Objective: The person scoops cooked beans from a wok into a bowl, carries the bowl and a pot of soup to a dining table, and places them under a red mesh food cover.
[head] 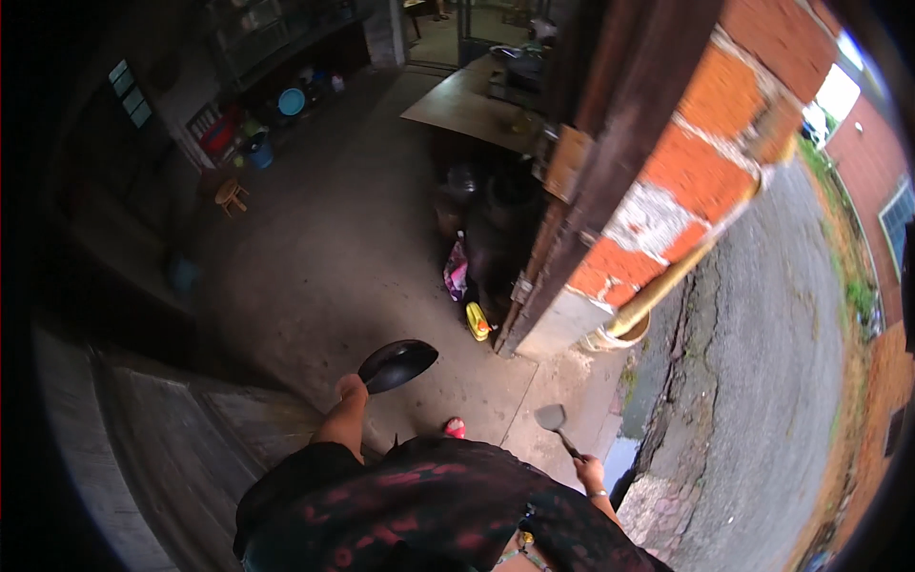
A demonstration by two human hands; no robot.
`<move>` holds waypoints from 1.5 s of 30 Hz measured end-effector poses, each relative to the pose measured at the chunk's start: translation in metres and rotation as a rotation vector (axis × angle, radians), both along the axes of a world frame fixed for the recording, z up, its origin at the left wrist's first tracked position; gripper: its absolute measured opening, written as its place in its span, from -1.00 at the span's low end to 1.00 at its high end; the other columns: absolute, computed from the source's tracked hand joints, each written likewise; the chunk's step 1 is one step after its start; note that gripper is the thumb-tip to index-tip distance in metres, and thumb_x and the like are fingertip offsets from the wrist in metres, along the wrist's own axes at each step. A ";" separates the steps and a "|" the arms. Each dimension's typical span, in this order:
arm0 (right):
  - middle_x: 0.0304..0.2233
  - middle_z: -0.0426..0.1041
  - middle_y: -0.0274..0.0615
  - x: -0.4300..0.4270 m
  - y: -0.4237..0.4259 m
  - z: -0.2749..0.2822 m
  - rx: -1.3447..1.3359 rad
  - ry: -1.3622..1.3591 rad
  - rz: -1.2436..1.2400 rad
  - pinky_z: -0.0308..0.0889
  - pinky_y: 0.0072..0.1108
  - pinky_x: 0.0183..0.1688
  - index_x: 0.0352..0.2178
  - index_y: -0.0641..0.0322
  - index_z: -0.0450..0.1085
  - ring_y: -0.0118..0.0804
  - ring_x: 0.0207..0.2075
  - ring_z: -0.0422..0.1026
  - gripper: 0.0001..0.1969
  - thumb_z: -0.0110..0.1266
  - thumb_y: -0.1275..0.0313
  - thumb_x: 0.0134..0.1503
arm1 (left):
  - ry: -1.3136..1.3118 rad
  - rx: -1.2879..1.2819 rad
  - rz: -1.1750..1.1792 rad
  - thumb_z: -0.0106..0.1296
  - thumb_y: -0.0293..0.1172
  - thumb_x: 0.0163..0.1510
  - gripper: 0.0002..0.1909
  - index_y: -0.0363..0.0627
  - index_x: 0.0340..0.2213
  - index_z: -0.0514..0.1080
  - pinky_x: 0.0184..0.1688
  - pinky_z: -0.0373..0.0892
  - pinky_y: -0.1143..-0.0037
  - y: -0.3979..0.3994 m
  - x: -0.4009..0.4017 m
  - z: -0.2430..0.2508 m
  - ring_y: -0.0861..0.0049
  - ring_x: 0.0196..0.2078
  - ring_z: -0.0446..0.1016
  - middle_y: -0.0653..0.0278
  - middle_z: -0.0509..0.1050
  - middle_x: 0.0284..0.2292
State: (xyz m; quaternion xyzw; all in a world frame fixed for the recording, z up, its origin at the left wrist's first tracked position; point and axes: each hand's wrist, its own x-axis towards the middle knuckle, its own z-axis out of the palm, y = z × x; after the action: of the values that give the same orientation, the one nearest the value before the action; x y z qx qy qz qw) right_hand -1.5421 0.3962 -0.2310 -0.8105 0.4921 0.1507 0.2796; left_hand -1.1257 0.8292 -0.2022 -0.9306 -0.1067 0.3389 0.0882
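My left hand grips a dark wok by its near edge or handle; the exact grip is hidden. The wok is tilted and hangs above the concrete floor at the doorway. To the right, my right hand is closed around the dark handle of a wok spatula. Its flat grey metal blade points forward and to the left, away from me. The two tools are well apart.
Beside the brick door pillar stands a yellow bottle on the floor. A wooden door is at my left. Inside are a table, a small stool and a blue bucket. A gutter and road run at right.
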 end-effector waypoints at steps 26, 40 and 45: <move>-0.32 0.40 0.00 0.592 0.075 0.107 0.271 -0.408 0.706 0.27 -0.45 -0.23 -0.24 0.17 0.34 -0.07 -0.28 0.38 -0.60 -0.02 0.17 -0.08 | 0.185 -0.480 1.362 -0.08 -0.26 -0.11 -0.81 -0.04 -0.68 0.30 -0.63 0.23 0.50 0.242 0.034 -0.033 0.55 -0.71 0.25 0.40 0.31 -0.72; -0.52 0.44 -0.11 0.773 0.113 0.114 0.362 -0.415 0.379 0.31 -0.53 -0.45 -0.28 0.22 0.35 -0.26 -0.51 0.44 -0.68 0.02 0.26 -0.06 | 0.149 -0.734 1.709 -0.14 -0.33 -0.12 -0.82 0.02 -0.72 0.22 -0.72 0.13 0.61 0.283 0.272 -0.051 0.66 -0.78 0.17 0.48 0.21 -0.78; -0.48 0.44 -0.04 0.848 0.123 0.118 0.104 -0.605 0.377 0.31 -0.55 -0.39 -0.28 0.28 0.35 -0.28 -0.47 0.42 -0.69 0.04 0.33 -0.06 | 0.161 -0.935 1.875 -0.16 -0.35 -0.12 -0.82 0.04 -0.73 0.19 -0.75 0.10 0.65 0.285 0.392 -0.047 0.70 -0.80 0.15 0.51 0.18 -0.80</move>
State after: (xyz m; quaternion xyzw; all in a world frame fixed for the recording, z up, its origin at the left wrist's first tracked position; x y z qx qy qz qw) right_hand -0.6943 0.5190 -0.1132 -0.8796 0.2207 -0.0224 0.4209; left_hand -0.7337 1.1147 -0.2496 -0.3912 -0.6369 0.3396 -0.5710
